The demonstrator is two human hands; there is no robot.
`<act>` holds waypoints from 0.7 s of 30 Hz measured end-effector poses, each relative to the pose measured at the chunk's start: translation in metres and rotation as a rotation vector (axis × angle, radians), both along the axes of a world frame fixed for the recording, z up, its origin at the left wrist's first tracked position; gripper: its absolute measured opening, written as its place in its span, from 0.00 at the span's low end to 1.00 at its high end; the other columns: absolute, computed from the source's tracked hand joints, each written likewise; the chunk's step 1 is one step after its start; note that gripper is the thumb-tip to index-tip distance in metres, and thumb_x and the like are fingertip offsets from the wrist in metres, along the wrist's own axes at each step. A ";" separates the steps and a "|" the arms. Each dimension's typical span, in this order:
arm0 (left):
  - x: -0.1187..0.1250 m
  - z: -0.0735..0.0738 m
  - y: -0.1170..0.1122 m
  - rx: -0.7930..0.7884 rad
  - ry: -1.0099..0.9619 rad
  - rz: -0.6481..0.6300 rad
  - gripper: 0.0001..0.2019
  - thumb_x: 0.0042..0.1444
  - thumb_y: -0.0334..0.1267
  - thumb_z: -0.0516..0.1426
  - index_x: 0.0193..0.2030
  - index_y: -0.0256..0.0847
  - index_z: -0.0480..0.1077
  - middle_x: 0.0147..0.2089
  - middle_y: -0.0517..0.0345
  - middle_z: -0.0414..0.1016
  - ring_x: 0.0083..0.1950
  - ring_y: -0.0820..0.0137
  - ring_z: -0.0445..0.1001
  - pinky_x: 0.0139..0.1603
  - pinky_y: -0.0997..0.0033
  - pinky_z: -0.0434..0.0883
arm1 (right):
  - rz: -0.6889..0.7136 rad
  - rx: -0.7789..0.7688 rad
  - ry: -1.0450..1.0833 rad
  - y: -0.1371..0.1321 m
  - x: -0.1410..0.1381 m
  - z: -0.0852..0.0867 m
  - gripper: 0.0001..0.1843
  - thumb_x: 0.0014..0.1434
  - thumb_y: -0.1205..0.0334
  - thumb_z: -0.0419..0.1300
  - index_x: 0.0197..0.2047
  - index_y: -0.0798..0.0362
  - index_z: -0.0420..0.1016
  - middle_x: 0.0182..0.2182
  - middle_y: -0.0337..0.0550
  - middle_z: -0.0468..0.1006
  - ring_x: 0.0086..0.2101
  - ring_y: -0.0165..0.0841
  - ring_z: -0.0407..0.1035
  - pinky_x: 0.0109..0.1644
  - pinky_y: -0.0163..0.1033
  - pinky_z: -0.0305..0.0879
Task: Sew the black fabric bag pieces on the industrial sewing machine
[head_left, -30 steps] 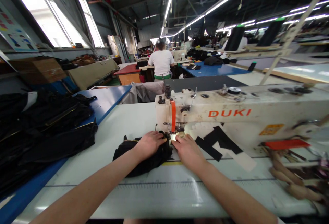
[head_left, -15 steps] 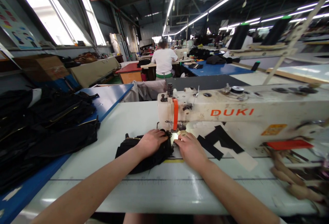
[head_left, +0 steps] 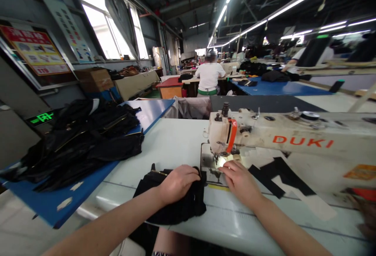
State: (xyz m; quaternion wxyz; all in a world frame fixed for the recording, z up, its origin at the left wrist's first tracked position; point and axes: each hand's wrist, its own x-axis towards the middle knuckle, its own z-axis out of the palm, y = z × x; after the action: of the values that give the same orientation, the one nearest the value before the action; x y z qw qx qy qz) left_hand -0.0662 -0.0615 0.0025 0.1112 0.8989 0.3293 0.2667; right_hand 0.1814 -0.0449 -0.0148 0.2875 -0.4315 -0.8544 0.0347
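I'd go gently next, likely mid-holding: left grip (head_left: 197,175) pinches black zippered cloth (head_left: 176,213), eight o'clock from the DUKI sewing machine (head_left: 264,129); right grip (head_left: 225,168), I can't tell.

The head camera looks forward and down, close to the sewing machine (head_left: 264,134).

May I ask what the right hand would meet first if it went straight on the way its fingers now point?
The right hand would probably meet the small metal presser-foot assembly under the off-white, orange-lettered sewing machine, though the depth there is unclear.
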 end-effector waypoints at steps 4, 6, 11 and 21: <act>-0.006 0.024 -0.028 -0.455 -0.489 0.227 0.05 0.55 0.27 0.56 0.36 0.38 0.72 0.37 0.56 0.75 0.40 0.71 0.73 0.46 0.70 0.70 | 0.097 -0.301 0.413 -0.031 -0.039 0.017 0.17 0.64 0.62 0.48 0.54 0.50 0.68 0.46 0.48 0.72 0.45 0.39 0.67 0.49 0.45 0.65; -0.009 0.043 -0.035 -0.703 -0.691 0.192 0.04 0.51 0.28 0.59 0.35 0.37 0.70 0.35 0.58 0.74 0.37 0.73 0.73 0.43 0.72 0.69 | 0.187 -0.459 0.518 -0.048 -0.057 0.036 0.19 0.64 0.57 0.49 0.57 0.49 0.65 0.50 0.47 0.71 0.48 0.38 0.67 0.51 0.43 0.64; -0.020 0.102 -0.059 -1.005 -0.831 -0.019 0.08 0.47 0.29 0.63 0.34 0.35 0.70 0.30 0.61 0.72 0.32 0.78 0.70 0.36 0.79 0.67 | 0.304 -0.623 0.550 -0.075 -0.076 0.093 0.13 0.59 0.54 0.57 0.45 0.49 0.70 0.40 0.43 0.74 0.43 0.39 0.67 0.47 0.43 0.65; -0.031 0.130 -0.132 -0.371 -0.651 0.230 0.08 0.57 0.41 0.57 0.43 0.45 0.69 0.42 0.54 0.72 0.46 0.65 0.70 0.49 0.65 0.68 | -0.068 -0.606 0.890 -0.144 -0.055 0.107 0.18 0.51 0.49 0.63 0.46 0.41 0.72 0.34 0.41 0.78 0.35 0.41 0.72 0.30 0.37 0.70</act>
State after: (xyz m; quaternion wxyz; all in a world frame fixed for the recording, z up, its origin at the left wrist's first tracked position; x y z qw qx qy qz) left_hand -0.0967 -0.1937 0.1329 0.3398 0.6892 0.4178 0.4848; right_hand 0.1269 -0.1892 0.0918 0.4852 -0.4663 -0.5872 0.4498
